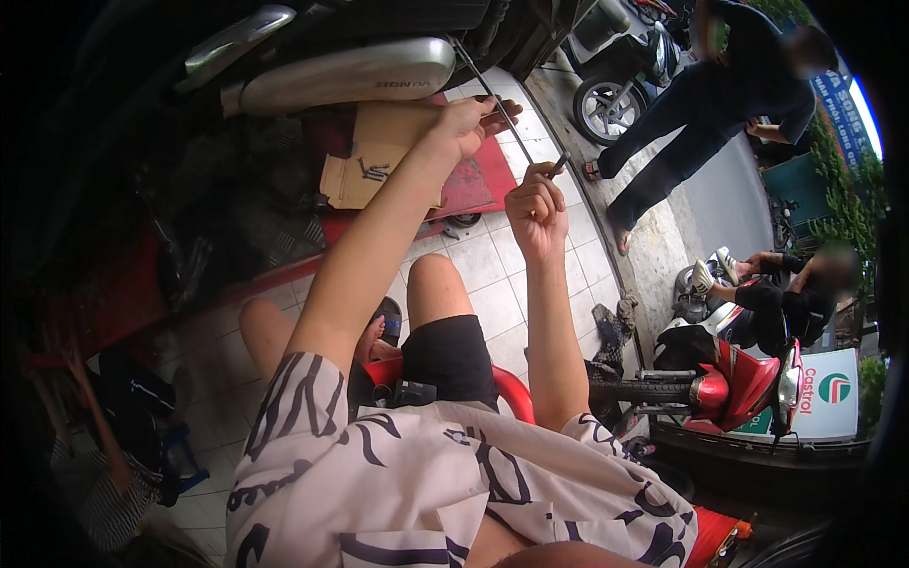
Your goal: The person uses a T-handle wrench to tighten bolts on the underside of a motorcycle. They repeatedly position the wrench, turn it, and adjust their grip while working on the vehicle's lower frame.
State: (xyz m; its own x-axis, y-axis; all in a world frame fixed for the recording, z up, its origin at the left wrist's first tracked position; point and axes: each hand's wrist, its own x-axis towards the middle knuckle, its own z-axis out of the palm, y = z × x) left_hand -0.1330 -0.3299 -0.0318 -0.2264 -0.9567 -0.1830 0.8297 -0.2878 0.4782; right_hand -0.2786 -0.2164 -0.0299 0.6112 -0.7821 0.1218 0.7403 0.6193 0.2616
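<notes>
My right hand (538, 210) is closed round the dark crossbar of a T-handle wrench (516, 142). The wrench's long thin shaft slants up and left to the motorbike, beside the end of its silver exhaust muffler (350, 78). Farther up the shaft, my left hand (466, 125) holds it loosely between thumb and fingers, with the fingertips stretched past it. What the wrench's far tip touches is too dark to make out. Below the muffler, several loose bolts (372, 170) lie on a piece of brown cardboard (393, 133).
The cardboard rests on a red lift platform (488, 180) above white floor tiles (478, 260). A person (682, 114) stands at the right near a parked motorbike (615, 99). Another person (776, 293) sits by a red motorbike (734, 379). At the far left, someone in stripes (109, 483) is close by.
</notes>
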